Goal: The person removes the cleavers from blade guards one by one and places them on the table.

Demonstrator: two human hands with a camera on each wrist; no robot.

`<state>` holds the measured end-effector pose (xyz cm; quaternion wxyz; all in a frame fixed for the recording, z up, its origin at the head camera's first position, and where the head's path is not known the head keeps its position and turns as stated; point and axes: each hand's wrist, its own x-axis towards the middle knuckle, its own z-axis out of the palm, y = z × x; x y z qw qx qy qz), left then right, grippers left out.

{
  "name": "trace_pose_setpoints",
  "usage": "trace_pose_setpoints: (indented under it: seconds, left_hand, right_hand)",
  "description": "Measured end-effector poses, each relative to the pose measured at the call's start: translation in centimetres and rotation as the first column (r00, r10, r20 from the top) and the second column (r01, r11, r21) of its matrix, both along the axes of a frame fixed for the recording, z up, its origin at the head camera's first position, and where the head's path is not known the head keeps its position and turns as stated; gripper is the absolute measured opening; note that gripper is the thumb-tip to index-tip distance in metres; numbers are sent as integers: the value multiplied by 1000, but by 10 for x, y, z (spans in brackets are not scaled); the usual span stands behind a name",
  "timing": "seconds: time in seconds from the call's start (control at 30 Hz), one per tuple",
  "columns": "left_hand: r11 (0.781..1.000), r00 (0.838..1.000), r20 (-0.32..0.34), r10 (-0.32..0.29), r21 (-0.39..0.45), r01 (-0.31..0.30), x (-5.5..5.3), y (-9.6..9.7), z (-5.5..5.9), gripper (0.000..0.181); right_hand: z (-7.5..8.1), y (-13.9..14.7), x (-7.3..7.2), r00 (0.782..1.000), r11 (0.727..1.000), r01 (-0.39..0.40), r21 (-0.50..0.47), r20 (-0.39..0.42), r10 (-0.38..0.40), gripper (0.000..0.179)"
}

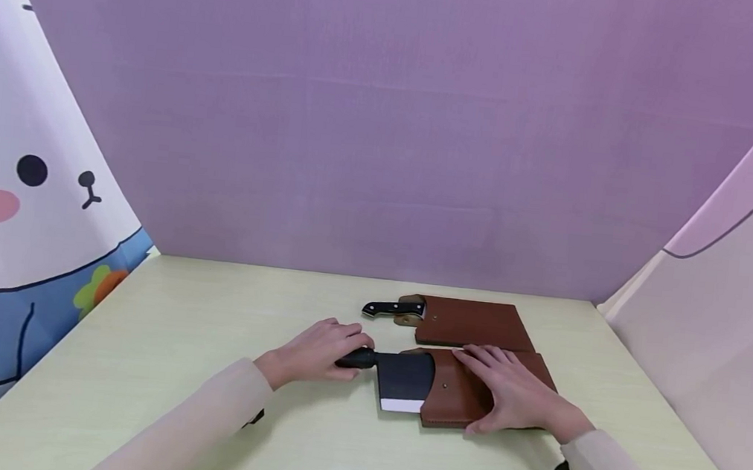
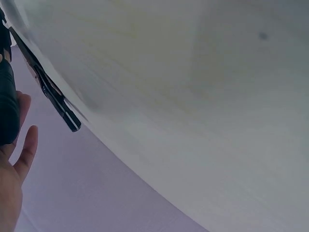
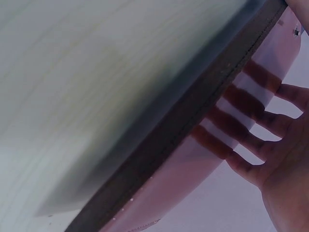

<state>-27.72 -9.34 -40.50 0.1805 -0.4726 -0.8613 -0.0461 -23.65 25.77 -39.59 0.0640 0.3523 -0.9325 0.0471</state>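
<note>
In the head view my left hand (image 1: 322, 353) grips the black handle of a cleaver (image 1: 402, 379). The cleaver has a broad dark blade with a bright lower edge. Its far part is hidden inside a brown leather sheath (image 1: 444, 401). Over that sheath rests my right hand (image 1: 513, 392), fingers spread towards the back edge and thumb near the front edge. In the right wrist view its fingers (image 3: 275, 123) touch the sheath's glossy face. The left wrist view shows part of the left hand (image 2: 12, 183) beside the dark handle.
Behind the cleaver lies a second brown sheath (image 1: 476, 324), with a black riveted knife handle (image 1: 393, 309) sticking out to the left. Everything lies on a pale wood-grain table (image 1: 157, 365). A purple cloth wall (image 1: 383, 153) stands at the back, with printed cloth at both sides.
</note>
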Motion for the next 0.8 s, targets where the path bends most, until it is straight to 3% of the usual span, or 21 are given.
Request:
trace_pose_setpoints:
  seconds: [0.8]
  left_hand:
    - [999, 1000, 8, -17, 38, 17, -2, -16, -5, 35]
  right_hand:
    - [-1, 5, -2, 1000, 1000, 13, -6, 15, -13, 110]
